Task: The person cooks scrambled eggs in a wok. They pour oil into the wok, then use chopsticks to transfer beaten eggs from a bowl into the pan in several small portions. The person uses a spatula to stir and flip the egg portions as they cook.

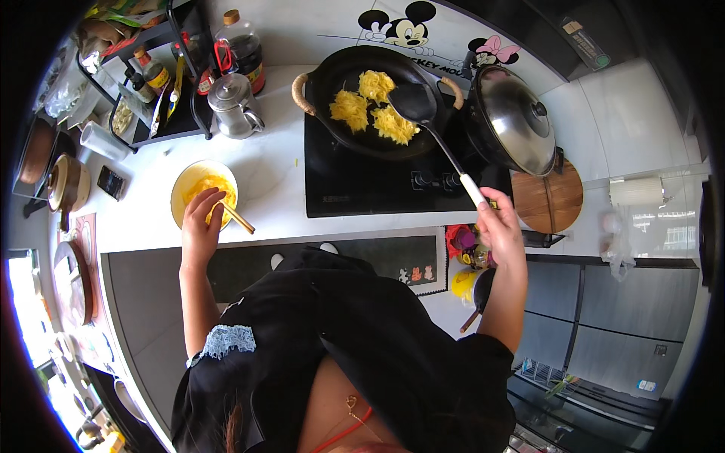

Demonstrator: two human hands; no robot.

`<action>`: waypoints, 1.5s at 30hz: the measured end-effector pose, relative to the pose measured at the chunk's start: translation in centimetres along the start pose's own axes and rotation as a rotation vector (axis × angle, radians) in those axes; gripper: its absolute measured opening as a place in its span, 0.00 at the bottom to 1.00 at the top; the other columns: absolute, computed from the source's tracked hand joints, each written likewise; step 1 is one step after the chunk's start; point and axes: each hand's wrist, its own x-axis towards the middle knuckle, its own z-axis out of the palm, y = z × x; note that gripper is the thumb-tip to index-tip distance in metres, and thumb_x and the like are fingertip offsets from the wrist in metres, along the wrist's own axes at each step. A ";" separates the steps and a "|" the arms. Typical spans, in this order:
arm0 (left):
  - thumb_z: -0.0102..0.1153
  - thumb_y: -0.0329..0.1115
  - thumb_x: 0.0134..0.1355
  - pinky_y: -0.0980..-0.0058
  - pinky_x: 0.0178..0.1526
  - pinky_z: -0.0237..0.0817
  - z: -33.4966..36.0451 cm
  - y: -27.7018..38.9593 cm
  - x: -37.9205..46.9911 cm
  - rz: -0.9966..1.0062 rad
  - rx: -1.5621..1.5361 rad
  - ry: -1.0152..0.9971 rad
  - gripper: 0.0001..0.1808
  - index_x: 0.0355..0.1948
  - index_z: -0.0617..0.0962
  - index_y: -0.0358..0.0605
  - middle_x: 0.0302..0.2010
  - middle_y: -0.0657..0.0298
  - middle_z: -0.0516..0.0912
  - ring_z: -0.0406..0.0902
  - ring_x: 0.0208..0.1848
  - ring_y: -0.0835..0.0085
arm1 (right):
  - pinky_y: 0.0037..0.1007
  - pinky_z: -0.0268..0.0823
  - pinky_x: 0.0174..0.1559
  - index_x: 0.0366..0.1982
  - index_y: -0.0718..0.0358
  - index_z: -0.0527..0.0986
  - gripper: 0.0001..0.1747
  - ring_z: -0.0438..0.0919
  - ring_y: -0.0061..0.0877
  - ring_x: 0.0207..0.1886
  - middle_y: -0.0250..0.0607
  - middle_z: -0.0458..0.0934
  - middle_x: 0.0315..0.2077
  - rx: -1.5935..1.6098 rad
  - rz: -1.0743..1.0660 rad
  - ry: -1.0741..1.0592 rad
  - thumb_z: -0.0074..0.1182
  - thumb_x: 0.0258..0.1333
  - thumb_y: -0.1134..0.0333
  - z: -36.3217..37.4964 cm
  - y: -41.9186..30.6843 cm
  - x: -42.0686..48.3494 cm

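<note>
My right hand [501, 221] grips the white handle of a black spatula [416, 103]. The spatula's blade lies over the right side of a black wok [345, 141], overlapping two of three yellow shredded patties [348, 110]. At the left, my left hand [201, 218] reaches over the near rim of a white bowl [180, 189]. Inside the bowl is a yellow shredded mixture [210, 184]. A pair of chopsticks [241, 219] leans out of it beside my left thumb; whether my fingers hold them or the bowl, I cannot tell.
The wok sits on a black cooktop [362, 192]. Right of it are a lidded pot [515, 122] and a round wooden board [546, 198]. A metal kettle [232, 105], bottles [243, 48] and a black rack [170, 133] stand back left. A phone [111, 183] lies near the bowl.
</note>
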 end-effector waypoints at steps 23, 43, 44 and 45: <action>0.57 0.28 0.67 0.60 0.64 0.66 0.3 0.7 0.7 0.067 -0.010 -0.034 0.12 0.49 0.85 0.41 0.54 0.53 0.84 0.79 0.58 0.53 | 0.30 0.70 0.35 0.62 0.62 0.72 0.21 0.78 0.24 0.30 0.39 0.80 0.30 -0.772 -0.264 -0.197 0.52 0.69 0.69 2.2 -4.8 -2.9; 0.58 0.28 0.67 0.60 0.64 0.67 0.4 -0.3 0.1 0.053 -0.025 -0.050 0.12 0.50 0.84 0.41 0.54 0.54 0.84 0.79 0.58 0.53 | 0.38 0.72 0.37 0.58 0.61 0.77 0.20 0.83 0.42 0.34 0.53 0.83 0.33 -1.330 -0.306 -0.169 0.49 0.68 0.66 6.8 -11.1 -1.6; 0.58 0.28 0.67 0.60 0.64 0.67 0.4 -0.5 0.1 0.051 -0.024 -0.046 0.12 0.50 0.84 0.41 0.54 0.54 0.84 0.79 0.58 0.53 | 0.41 0.73 0.39 0.58 0.59 0.77 0.20 0.82 0.43 0.35 0.52 0.84 0.33 -1.336 -0.318 -0.159 0.50 0.67 0.66 6.7 -10.5 -1.6; 0.58 0.28 0.67 0.60 0.64 0.67 0.3 -0.7 0.0 0.050 -0.020 -0.040 0.12 0.50 0.84 0.41 0.54 0.54 0.84 0.79 0.58 0.53 | 0.41 0.74 0.39 0.58 0.59 0.77 0.20 0.82 0.43 0.35 0.51 0.83 0.33 -1.357 -0.338 -0.145 0.50 0.67 0.66 6.8 -10.0 -1.7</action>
